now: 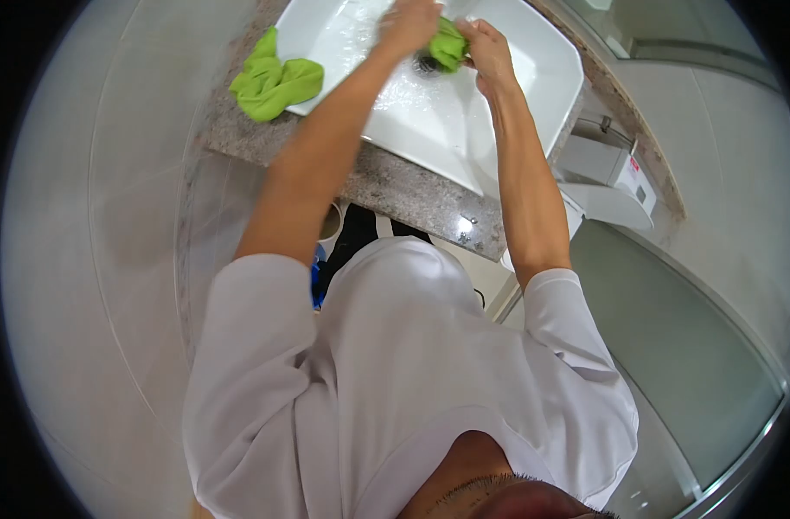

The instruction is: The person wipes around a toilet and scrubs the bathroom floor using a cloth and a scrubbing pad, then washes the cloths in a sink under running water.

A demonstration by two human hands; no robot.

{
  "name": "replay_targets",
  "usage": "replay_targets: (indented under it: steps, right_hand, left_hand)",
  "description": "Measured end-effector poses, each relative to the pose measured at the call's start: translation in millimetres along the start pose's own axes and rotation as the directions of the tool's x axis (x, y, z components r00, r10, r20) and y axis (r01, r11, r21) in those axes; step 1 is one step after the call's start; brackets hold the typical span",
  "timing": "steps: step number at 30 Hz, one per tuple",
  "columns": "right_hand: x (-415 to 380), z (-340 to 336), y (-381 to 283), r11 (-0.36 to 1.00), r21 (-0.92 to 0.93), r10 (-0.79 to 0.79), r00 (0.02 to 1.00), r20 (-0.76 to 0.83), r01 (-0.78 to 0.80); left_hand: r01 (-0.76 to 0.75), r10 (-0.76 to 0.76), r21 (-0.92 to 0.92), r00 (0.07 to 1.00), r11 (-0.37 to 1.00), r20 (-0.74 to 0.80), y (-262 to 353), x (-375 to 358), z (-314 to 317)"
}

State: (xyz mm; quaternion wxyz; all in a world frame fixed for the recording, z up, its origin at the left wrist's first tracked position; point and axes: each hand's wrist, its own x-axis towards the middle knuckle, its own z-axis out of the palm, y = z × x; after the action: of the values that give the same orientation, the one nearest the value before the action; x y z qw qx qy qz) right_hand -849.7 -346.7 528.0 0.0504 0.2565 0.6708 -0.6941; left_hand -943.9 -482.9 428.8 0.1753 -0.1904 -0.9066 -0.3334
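Note:
Over a white sink (533,78), both my hands are near a bunched green cloth (447,45). My right hand (490,54) pinches the cloth at its right side, above the dark drain (428,64). At the cloth's left is my left hand (409,26), smeared by motion, so its fingers cannot be made out. Water wets the basin around the drain. A second green cloth (276,80) lies crumpled on the left rim of the sink and the stone counter.
The speckled stone counter (412,186) edges the sink toward my body. To the right stand a toilet (607,203) with its lid raised and a frosted glass panel (680,320). A tiled wall (92,216) runs along the left.

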Motion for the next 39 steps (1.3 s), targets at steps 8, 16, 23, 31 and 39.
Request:
replay_targets:
  steps: [8, 16, 23, 31, 39]
  right_hand:
    - [5.6, -55.5, -24.4, 0.795, -0.453, -0.464, 0.886, -0.023, 0.404]
    - [16.0, -45.8, -30.7, 0.682, -0.604, -0.463, 0.883, 0.08, 0.413]
    - [10.4, -16.5, -29.7, 0.84, -0.44, -0.24, 0.945, 0.221, 0.317]
    - [-55.2, -23.9, -106.6, 0.803, -0.182, -0.561, 0.823, 0.091, 0.567]
    - [-48.0, -57.1, -108.3, 0.763, -0.015, -0.643, 0.757, -0.116, 0.646]
  left_hand:
    - [0.384, -0.277, -0.584, 0.923, 0.715, 0.267, -25.6, 41.9, -96.3]
    - [0.173, 0.077, -0.598, 0.926, 0.782, 0.369, -22.8, 54.3, -85.8]
    - [0.327, 0.336, -0.876, 0.829, 0.356, 0.446, 40.2, 57.1, -109.1]
    - [0.317, 0.322, -0.66, 0.68, 0.681, 0.659, 27.7, 33.2, -87.5]
    - [0.386, 0.063, -0.687, 0.845, 0.616, 0.531, 34.0, 26.6, -48.7]
